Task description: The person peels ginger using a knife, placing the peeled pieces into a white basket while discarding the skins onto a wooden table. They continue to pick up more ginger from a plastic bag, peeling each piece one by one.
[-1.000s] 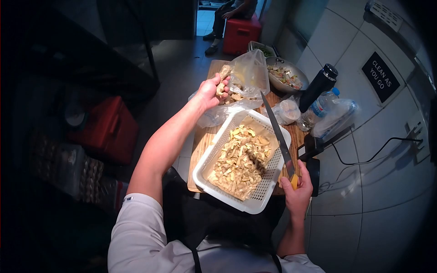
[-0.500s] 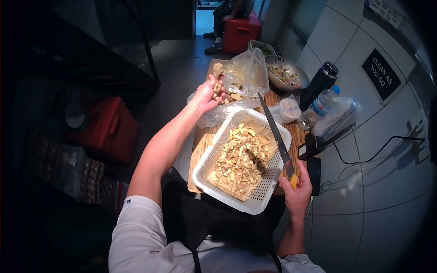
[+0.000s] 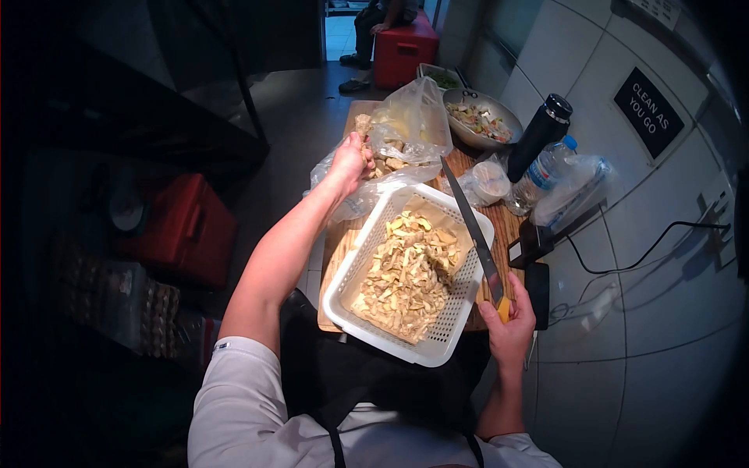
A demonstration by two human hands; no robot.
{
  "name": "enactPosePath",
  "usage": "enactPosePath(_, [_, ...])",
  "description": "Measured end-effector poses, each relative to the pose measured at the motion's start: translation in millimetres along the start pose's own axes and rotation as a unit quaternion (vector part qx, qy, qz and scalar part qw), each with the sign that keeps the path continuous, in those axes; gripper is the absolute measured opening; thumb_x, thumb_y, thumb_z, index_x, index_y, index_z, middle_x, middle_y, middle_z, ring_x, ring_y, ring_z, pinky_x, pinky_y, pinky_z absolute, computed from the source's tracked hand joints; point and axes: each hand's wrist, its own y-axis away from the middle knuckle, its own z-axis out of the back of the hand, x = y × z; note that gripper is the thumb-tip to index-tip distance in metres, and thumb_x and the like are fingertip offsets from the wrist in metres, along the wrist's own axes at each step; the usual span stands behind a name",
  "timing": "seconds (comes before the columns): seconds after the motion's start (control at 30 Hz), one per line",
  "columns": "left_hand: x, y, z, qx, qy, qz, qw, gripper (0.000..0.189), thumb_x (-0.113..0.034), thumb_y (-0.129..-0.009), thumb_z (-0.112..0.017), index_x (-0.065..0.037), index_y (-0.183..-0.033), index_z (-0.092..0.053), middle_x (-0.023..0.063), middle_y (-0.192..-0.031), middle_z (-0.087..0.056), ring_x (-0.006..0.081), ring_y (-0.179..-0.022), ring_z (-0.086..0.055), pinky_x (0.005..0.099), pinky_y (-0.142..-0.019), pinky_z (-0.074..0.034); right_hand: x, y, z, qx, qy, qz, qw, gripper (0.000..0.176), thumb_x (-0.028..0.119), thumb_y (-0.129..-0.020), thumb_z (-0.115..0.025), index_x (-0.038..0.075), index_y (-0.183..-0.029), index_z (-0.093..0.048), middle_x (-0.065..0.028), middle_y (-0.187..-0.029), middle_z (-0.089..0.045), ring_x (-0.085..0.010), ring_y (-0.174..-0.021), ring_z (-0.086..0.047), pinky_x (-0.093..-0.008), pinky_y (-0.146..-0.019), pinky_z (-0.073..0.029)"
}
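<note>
Two hands in view, both the person's own.

- One left hand (image 3: 349, 161): fingers closed round one knobbly ginger root (image 3: 363, 125), which sticks up out of the fist.
- One clear plastic bag (image 3: 411, 121): just beyond that hand's fingers. More roots show inside, too bunched to count.
- One right hand (image 3: 511, 327): fist closed on the yellow handle of one long knife (image 3: 470, 222). The blade points away from the knuckles and lies across the basket's rim.
- One white perforated basket (image 3: 445, 335): between the two hands, nearer the right. It holds one heap of sliced ginger (image 3: 406, 273), pieces too many to count.
- One wooden cutting board (image 3: 334, 261): under the basket and bag.
- One metal bowl (image 3: 513, 123) of mixed scraps: beyond the bag, well away from the left hand.
- One black flask (image 3: 546, 132) and one plastic water bottle (image 3: 538, 173): side by side, well ahead of the right hand.
- One sign (image 3: 647, 111) reading "CLEAN AS YOU GO": on the tiled wall.
- Two red boxes: one (image 3: 187, 226) off to the left of the left arm, one (image 3: 402, 47) far ahead with another person seated on it.
</note>
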Motion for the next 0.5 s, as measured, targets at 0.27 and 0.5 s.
enactPosePath(0.27, [-7, -9, -30, -0.057, 0.015, -0.011, 0.998, 0.03, -0.044, -0.108, -0.039, -0.017, -0.117, -0.05, -0.004, -0.08, -0.053, 0.0083, -0.069, -0.049, 0.0261, -0.064, -0.04, -1, -1, 3, -0.009, -0.003, -0.008, 1.0, 0.069, 0.002, -0.086, -0.077, -0.006, -0.145, -0.043, -0.0099, -0.104, -0.069, -0.01, -0.091, -0.063, -0.0236, -0.079, -0.051])
enactPosePath(0.5, [1, -28, -6, 0.064, 0.095, -0.033, 0.993, 0.021, -0.038, -0.105, -0.052, -0.018, -0.107, -0.056, -0.0034, -0.089, -0.049, 0.0083, -0.075, -0.046, 0.0287, -0.069, -0.045, -8, -1, 11, -0.012, 0.018, -0.002, 1.0, 0.069, 0.003, -0.086, -0.077, -0.005, -0.146, -0.043, -0.0093, -0.102, -0.07, -0.0091, -0.088, -0.063, -0.023, -0.076, -0.051])
